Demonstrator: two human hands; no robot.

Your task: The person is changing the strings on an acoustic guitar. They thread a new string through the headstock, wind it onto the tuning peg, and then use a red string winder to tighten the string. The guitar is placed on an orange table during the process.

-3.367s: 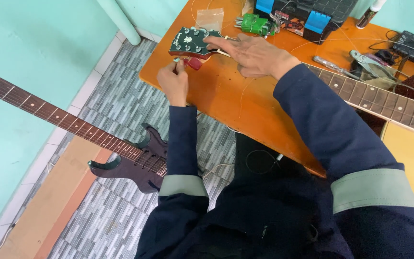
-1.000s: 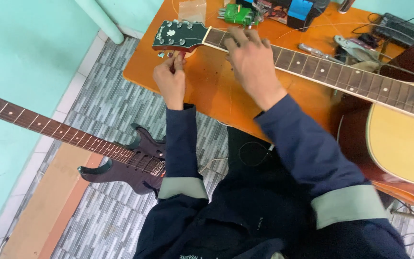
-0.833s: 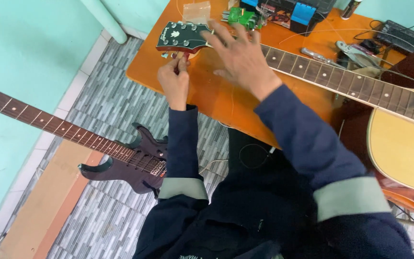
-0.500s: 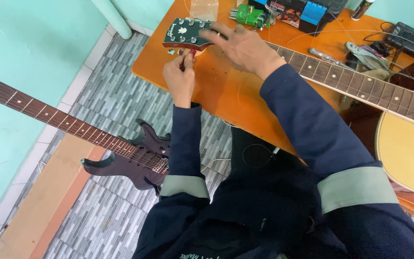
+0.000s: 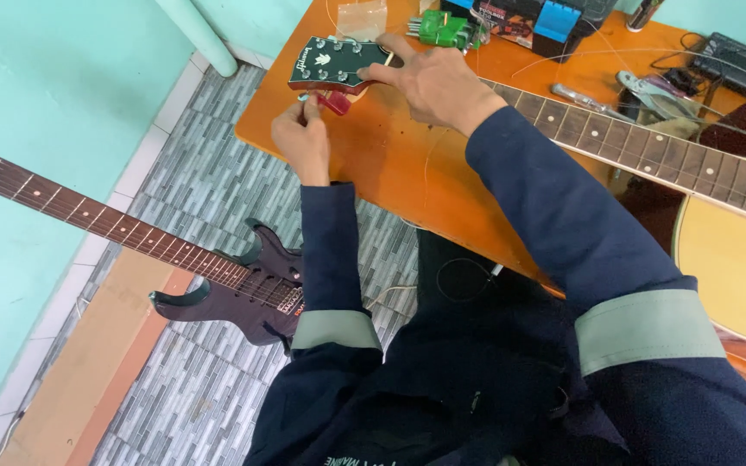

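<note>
From the head view, we saw the acoustic guitar [image 5: 736, 259] lying across the orange table [image 5: 390, 173], its body at the right edge of the frame and its neck running up and left to the dark green headstock [image 5: 331, 62] near the top centre. Our left hand [image 5: 302, 142] sat just below the headstock, fingers pinched together on a small red winder [image 5: 336, 103] that met the headstock's lower edge. Our right hand [image 5: 429, 82] lay over the neck just right of the headstock, fingers curled down around it where neck and headstock join, thumb towards the winder.

Along the top of the frame, behind the neck, stood a green tool [image 5: 442, 30] and a black case with blue latches [image 5: 554, 17]; pliers [image 5: 649, 91] lay further right. In the lower left, on the grey tiled floor [image 5: 183, 173], rested a dark purple electric guitar [image 5: 235, 293], its neck stretching to the left edge beside the turquoise wall [image 5: 45, 86].
</note>
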